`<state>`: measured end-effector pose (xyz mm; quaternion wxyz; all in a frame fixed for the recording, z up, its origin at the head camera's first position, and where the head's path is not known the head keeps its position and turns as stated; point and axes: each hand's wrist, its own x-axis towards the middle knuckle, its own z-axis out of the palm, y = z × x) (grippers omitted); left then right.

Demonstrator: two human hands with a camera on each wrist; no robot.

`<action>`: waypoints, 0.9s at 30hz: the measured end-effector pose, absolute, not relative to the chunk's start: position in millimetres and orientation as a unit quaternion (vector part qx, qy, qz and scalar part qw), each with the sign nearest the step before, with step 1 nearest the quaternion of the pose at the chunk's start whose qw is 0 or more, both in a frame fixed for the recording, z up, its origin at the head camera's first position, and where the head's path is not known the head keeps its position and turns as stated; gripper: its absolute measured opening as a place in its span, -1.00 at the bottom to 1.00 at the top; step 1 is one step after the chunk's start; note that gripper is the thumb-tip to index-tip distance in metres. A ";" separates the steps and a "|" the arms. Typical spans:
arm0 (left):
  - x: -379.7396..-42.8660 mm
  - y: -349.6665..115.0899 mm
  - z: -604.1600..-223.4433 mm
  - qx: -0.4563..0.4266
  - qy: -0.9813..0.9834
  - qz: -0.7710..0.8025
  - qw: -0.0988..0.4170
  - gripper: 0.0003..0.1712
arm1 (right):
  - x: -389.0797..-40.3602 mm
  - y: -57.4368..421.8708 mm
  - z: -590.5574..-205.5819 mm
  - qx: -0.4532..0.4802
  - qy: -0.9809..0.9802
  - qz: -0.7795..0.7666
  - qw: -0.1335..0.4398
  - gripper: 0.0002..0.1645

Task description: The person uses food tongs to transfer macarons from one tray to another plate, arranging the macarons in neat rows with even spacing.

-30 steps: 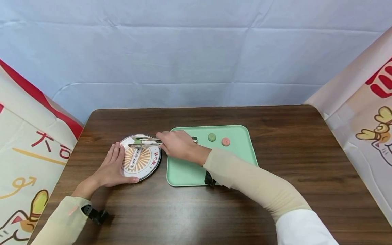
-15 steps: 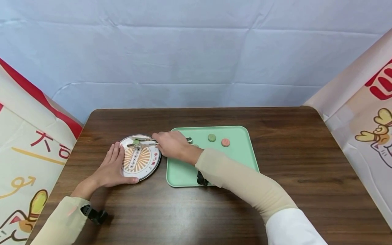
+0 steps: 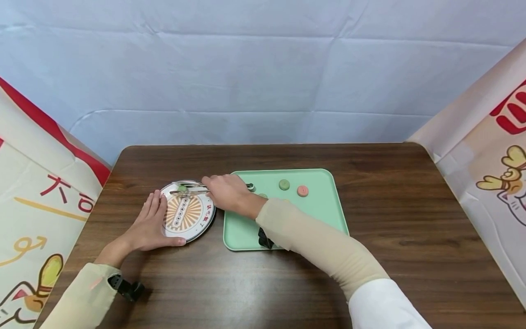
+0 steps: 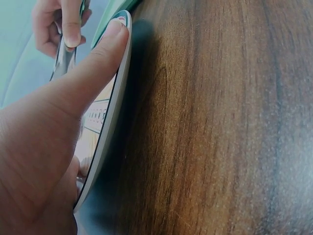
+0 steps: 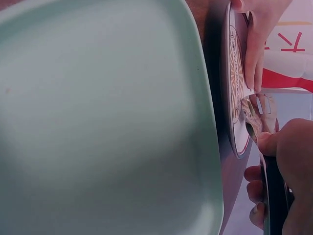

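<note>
My left hand (image 3: 149,228) rests on the left rim of a white plate (image 3: 197,228) with a sunburst print, its fingers straight and its thumb along the near edge. In the left wrist view the thumb (image 4: 95,66) lies over the rim. My right hand (image 3: 230,194) grips metal tongs (image 3: 196,189) by the handle; the right wrist view shows the dark handle (image 5: 276,196) under the fingers. Over the far side of the plate, the tongs' ends lie on either side of a green macaron (image 3: 182,188). Whether they touch it, I cannot tell.
A mint-green tray (image 3: 242,235) sits right of the plate, under my right forearm. On it are a green macaron (image 3: 284,184), a pink macaron (image 3: 302,191) and another green piece (image 3: 263,196), partly hidden by my wrist. A light cloth (image 3: 263,82) hangs behind the table.
My right hand has shifted a little left with the tongs, and the green macaron at their ends has moved slightly left. A green piece on the tray has come into view. My left hand stays put.
</note>
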<state>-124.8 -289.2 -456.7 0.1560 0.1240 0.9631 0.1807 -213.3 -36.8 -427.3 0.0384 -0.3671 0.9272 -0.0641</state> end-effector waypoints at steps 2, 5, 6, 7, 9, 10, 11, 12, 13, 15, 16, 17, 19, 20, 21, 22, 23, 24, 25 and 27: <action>-125.0 -289.4 -455.9 0.123 0.963 0.181 0.158 0.66 | -214.2 -38.3 -427.5 -0.367 0.927 -0.066 0.037 -0.70; -125.5 -289.9 -454.9 0.122 0.962 0.182 0.160 0.65 | -215.1 -41.6 -426.6 -0.365 0.928 -0.065 0.036 -0.68; -125.6 -290.1 -454.7 0.122 0.962 0.183 0.160 0.65 | -215.2 -42.9 -426.0 -0.364 0.928 -0.064 0.037 -0.67; -125.8 -290.4 -454.5 0.122 0.962 0.183 0.160 0.65 | -215.2 -44.5 -425.2 -0.363 0.929 -0.062 0.039 -0.66; -126.2 -291.0 -454.4 0.123 0.962 0.183 0.160 0.65 | -214.9 -47.9 -423.6 -0.361 0.930 -0.059 0.045 -0.65; -126.4 -291.3 -454.5 0.124 0.962 0.182 0.160 0.65 | -214.6 -49.7 -422.8 -0.361 0.930 -0.057 0.048 -0.64; -126.5 -291.5 -454.6 0.124 0.962 0.182 0.159 0.65 | -214.4 -51.6 -422.2 -0.362 0.929 -0.054 0.050 -0.63; -126.6 -291.7 -454.7 0.125 0.962 0.181 0.159 0.65 | -214.1 -53.4 -421.8 -0.364 0.929 -0.053 0.054 -0.63; -126.6 -291.9 -454.7 0.124 0.963 0.181 0.159 0.65 | -213.7 -55.0 -421.5 -0.365 0.928 -0.050 0.055 -0.62; -126.7 -292.1 -454.8 0.124 0.963 0.180 0.159 0.64 | -213.2 -57.8 -421.3 -0.368 0.927 -0.043 0.055 -0.62; -126.7 -292.1 -454.8 0.124 0.963 0.180 0.158 0.64 | -212.9 -58.9 -421.5 -0.368 0.927 -0.041 0.054 -0.61; -126.7 -292.1 -454.7 0.124 0.963 0.180 0.158 0.64 | -212.8 -59.7 -421.6 -0.369 0.927 -0.040 0.053 -0.61; -126.5 -292.0 -454.5 0.123 0.963 0.181 0.155 0.63 | -212.5 -60.6 -421.9 -0.367 0.928 -0.037 0.049 -0.60; -126.4 -292.0 -454.5 0.123 0.963 0.181 0.154 0.63 | -212.3 -60.7 -422.3 -0.367 0.928 -0.037 0.050 -0.60; -126.1 -292.0 -454.8 0.124 0.963 0.182 0.154 0.63 | -212.0 -60.7 -422.7 -0.365 0.929 -0.038 0.051 -0.59; -125.8 -291.9 -455.1 0.124 0.963 0.184 0.154 0.63 | -211.7 -60.5 -423.2 -0.364 0.929 -0.038 0.052 -0.58; -125.5 -291.7 -455.6 0.125 0.962 0.185 0.155 0.63 | -211.3 -60.1 -423.7 -0.363 0.929 -0.038 0.055 -0.58; -125.3 -291.6 -456.1 0.125 0.962 0.187 0.156 0.63 | -210.8 -59.7 -424.3 -0.361 0.930 -0.038 0.057 -0.57; -125.0 -291.6 -456.6 0.125 0.962 0.188 0.157 0.62 | -210.5 -59.3 -424.8 -0.360 0.931 -0.037 0.057 -0.56; -125.0 -291.5 -457.5 0.126 0.962 0.187 0.156 0.62 | -210.0 -58.7 -425.7 -0.358 0.931 -0.036 0.056 -0.56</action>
